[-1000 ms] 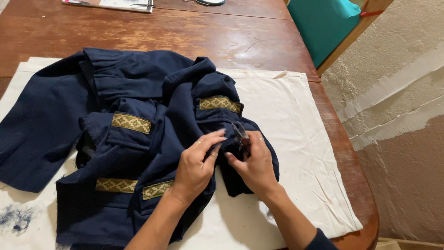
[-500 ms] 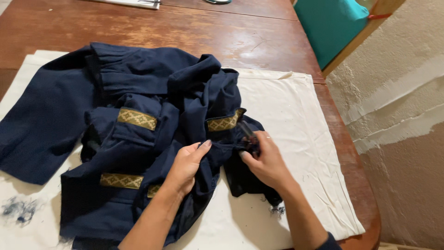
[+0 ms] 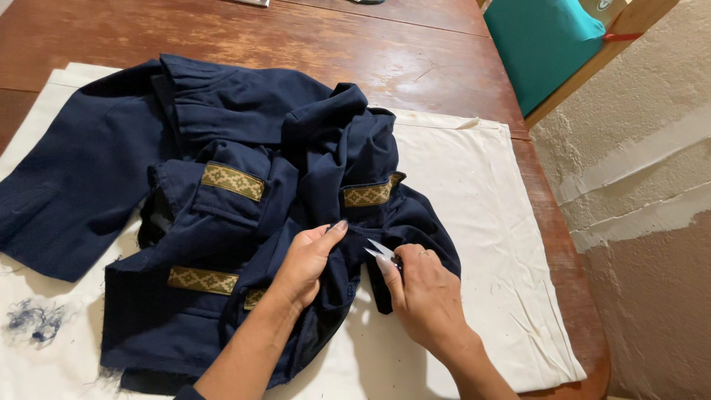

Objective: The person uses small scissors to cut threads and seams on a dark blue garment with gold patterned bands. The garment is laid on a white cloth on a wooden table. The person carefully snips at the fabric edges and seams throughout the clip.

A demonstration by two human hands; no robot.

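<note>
1. The right hand (image 3: 426,300) has its grip closed round small thread snips (image 3: 381,250), whose pale blades poke out just ahead of the fingertips, pointing toward the left hand.
2. The left hand (image 3: 307,263) has its grip pinched shut on a fold of the navy garment (image 3: 222,222), holding it just beside the blade tips.
3. Risk: the blades sit almost against the cloth and close to the left fingertips; a slip of the right grip could, I judge, nick the fabric or a finger.
4. Risk: the fold is held slack, so a layer underneath could catch between the blades unseen.
5. The garment is dense, matte woven cloth, bunched in soft ridges, with flat gold-patterned woven bands (image 3: 232,181) sewn across it beyond the left grip.
6. Beneath lies a creased cream cloth (image 3: 474,192) on a worn, glossy reddish wooden desk (image 3: 333,44).
7. Far left of the grips, a fuzzy tuft of blue threads (image 3: 35,323) lies on the cream cloth.
</note>
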